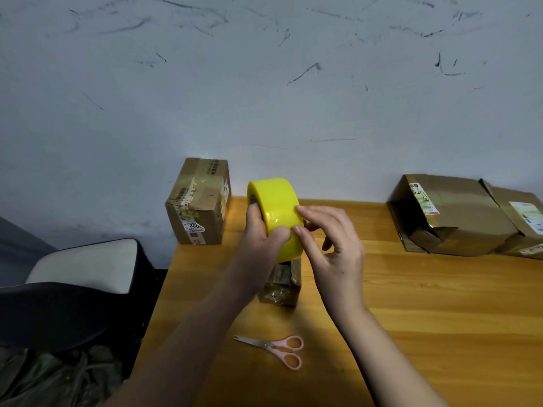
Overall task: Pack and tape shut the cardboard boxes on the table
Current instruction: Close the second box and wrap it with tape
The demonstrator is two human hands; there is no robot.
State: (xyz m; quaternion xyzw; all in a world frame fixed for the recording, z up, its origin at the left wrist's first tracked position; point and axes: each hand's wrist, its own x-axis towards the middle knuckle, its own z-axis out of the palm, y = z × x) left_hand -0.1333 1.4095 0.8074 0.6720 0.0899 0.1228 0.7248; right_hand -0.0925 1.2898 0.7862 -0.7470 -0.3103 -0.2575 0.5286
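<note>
Centrally, we hold one roll of yellow tape (276, 215) upright above the table (411, 304), near its far left part. Our left hand (261, 239) grips the roll, fingers curled round its rim and thumb on the outer band, steadying it so that it cannot turn. Our right hand (332, 245) rests fingertips on the band beside that thumb, apparently feeling for the free end of the tape; whether it pinches anything yet, we cannot tell.

Directly beneath the roll stands one small cardboard box (282, 286), half hidden by the left wrist, presumably placed there as the next to be sealed. One pair of pink-handled scissors (276, 349) lies closed near the front edge, within reach for cutting.

We count four boxes in all: the small one; one taped box (198, 204) at the far left corner, overhanging the edge; and two larger boxes, a brown one (452, 215) and a partly cropped one (523, 224), touching at the far right edge. One chair (73, 286) stands left of the table.
</note>
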